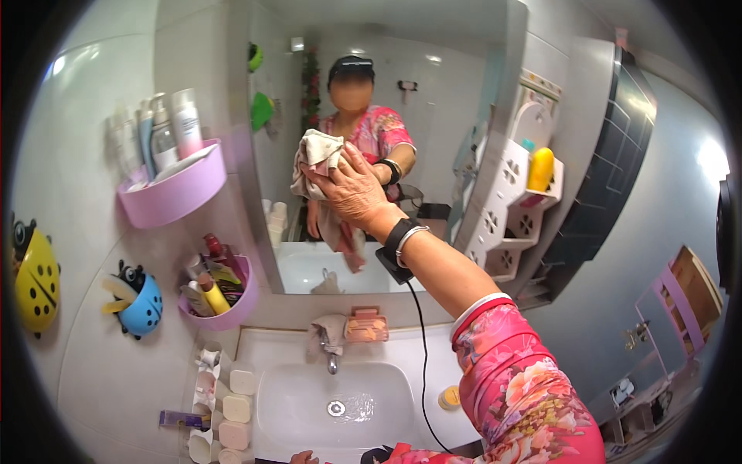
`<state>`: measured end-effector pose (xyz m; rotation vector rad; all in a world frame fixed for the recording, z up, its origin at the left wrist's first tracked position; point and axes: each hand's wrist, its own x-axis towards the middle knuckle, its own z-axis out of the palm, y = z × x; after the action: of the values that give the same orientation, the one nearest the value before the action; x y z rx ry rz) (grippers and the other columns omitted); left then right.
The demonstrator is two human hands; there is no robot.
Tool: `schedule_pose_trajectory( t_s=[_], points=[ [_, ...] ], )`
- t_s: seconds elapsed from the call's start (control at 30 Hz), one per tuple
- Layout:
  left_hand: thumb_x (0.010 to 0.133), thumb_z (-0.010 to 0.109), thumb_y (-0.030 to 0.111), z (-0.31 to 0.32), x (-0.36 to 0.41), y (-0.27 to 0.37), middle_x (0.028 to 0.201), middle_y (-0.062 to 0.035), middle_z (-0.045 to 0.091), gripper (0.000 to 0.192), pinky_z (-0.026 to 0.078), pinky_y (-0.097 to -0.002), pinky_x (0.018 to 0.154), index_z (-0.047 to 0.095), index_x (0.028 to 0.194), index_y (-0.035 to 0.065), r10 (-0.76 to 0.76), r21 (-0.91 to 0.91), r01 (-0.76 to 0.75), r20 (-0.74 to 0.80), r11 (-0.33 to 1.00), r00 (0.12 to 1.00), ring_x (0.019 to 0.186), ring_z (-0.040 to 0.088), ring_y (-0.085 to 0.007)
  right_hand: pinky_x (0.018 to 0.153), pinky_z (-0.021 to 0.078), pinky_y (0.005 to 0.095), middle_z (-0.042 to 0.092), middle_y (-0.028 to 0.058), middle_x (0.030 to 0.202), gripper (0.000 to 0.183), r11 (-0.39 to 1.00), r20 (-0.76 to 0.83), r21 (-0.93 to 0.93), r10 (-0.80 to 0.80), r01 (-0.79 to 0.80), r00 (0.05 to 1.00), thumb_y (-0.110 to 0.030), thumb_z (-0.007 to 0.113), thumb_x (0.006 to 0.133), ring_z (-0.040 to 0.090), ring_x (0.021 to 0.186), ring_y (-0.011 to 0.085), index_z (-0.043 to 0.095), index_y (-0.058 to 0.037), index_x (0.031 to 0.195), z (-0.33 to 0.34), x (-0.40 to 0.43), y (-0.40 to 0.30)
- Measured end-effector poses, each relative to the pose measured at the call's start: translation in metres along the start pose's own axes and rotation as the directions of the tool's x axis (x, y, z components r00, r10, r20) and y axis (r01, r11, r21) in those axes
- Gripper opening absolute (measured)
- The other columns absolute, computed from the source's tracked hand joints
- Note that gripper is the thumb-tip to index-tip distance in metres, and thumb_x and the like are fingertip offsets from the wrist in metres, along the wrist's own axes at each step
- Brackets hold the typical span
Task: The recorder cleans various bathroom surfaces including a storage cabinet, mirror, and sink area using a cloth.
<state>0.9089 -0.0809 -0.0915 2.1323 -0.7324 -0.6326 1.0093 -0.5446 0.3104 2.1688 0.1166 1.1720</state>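
Note:
My right hand (356,188) presses a crumpled beige and pink cloth (317,152) against the wall mirror (446,116). Its fingers are spread over the cloth, and part of the cloth hangs below the palm or shows as a reflection. A black band and a silvery bangle circle the wrist. Low at the picture's bottom edge, only the fingers of my left hand (304,457) show, in front of the sink (272,400); whether they hold anything is hidden. Another cloth (329,329) is draped over the faucet (332,364).
Purple wall baskets (174,200) with bottles hang at left, near ladybug-shaped holders (142,310). Cups (236,409) line the sink's left side. A pink soap box (367,329) stands behind the basin, a yellow jar (449,398) to its right. A black cable (425,354) crosses the counter. White shelves (504,191) hang at right.

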Motion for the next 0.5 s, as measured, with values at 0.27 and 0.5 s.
schedule_pose_trajectory(
  t_s=[0.27, 0.5],
  points=[
    [0.081, 0.060, 0.018, 0.003, 0.012, 0.041, 0.103, -0.0237, 0.058, 0.032, 0.046, -0.0380, 0.081, 0.057, 0.106, -0.0027, 0.043, 0.010, -0.044, 0.088, 0.999, 0.995, 0.093, 0.056, -0.0361, 0.107, 0.0172, 0.0471, 0.046, 0.0135, 0.120, 0.060, 0.953, 0.082, -0.200, 0.249, -0.229, 0.965, -0.029, 0.057, 0.076, 0.039, 0.119, 0.0311, 0.038, -0.0146, 0.132, -0.087, -0.051, 0.096],
    [0.081, 0.052, 0.000, 0.044, 0.030, 0.035, 0.112, -0.0180, 0.052, 0.035, 0.049, -0.0322, 0.080, 0.050, 0.115, -0.0038, -0.074, -0.268, 0.164, 0.317, 0.949, 0.946, 0.098, 0.057, -0.0262, 0.108, 0.0139, 0.0448, 0.024, 0.0179, 0.142, 0.072, 0.777, -0.160, -0.206, 0.573, -0.595, 0.804, -0.046, 0.049, 0.084, 0.026, 0.129, 0.0342, 0.020, -0.0089, 0.139, -0.150, 0.010, 0.231]
  ],
)
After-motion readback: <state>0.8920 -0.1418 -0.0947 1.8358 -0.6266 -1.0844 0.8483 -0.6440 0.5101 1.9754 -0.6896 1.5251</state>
